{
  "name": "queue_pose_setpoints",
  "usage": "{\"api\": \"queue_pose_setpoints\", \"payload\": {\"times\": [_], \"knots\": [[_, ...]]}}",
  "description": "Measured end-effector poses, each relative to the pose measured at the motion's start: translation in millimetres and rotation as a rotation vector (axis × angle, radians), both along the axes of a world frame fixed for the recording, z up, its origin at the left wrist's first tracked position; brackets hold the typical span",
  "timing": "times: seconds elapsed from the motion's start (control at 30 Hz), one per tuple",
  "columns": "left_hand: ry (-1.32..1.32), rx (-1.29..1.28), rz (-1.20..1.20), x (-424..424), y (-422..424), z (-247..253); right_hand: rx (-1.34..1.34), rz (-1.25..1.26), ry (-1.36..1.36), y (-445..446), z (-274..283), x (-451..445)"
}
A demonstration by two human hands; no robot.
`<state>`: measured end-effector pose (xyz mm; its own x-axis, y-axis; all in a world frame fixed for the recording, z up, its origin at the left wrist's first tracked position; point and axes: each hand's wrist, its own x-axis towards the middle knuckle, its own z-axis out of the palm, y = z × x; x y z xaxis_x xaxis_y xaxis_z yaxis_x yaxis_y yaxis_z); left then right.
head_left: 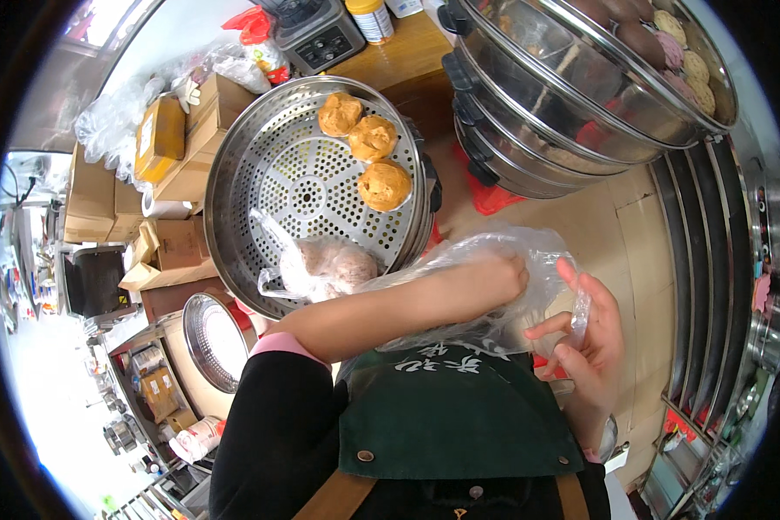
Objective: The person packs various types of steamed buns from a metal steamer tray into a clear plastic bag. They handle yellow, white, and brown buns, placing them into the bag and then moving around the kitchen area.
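A clear plastic bag (pixel 455 250) is spread in front of my apron. My left hand (pixel 510 278) shows through its thin film with the fingers curled; whether it grips anything is hidden. At the bag's right end, my right hand (pixel 588 325) holds the bunched edge between thumb and fingers. Left of the bag sits a round perforated steel steamer tray (pixel 307 185). Three orange-brown buns (pixel 385 184) rest along its right side. Near the tray's front edge lies a knotted clear bag (pixel 328 266) of pale pinkish buns, just beyond my left forearm.
Stacked steel steamer tiers (pixel 546 110) with black handles stand at upper right, dark and pale buns on top. A blender base (pixel 318 39) is on the wooden counter (pixel 396 62). Cardboard boxes (pixel 198 140) are at left; black rack shelves (pixel 702 273) line the right.
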<state>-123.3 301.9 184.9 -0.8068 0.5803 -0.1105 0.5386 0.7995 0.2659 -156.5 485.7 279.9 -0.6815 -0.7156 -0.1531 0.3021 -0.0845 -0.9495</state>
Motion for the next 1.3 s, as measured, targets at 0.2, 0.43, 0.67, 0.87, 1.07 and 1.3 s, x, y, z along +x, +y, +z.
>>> {"api": "queue_pose_setpoints", "payload": {"times": [0.2,0.43,0.67,0.87,1.07,1.3], "knots": [[0.127,-0.248,0.172,20.0,-18.2,-6.8,-0.132,0.012,0.068,-11.7,-17.2,-1.1],[0.031,0.444,0.482,30.4,-23.2,-6.8,0.306,-0.658,-0.022,3.6,-109.1,-65.1],[0.275,0.361,0.357,30.4,-23.6,-24.3,0.049,-0.262,-0.475,-19.8,-197.0,-50.8],[0.223,0.56,0.538,53.3,-65.1,40.5,0.1,-0.415,-0.495,-25.5,-187.1,-62.9],[0.027,1.378,1.208,88.3,-161.4,54.7,-0.037,-0.497,-0.559,-2.2,-220.8,-51.8],[-0.204,1.726,1.936,75.6,-367.7,-89.7,-0.018,-0.559,-0.596,13.0,-215.9,-42.7]]}}
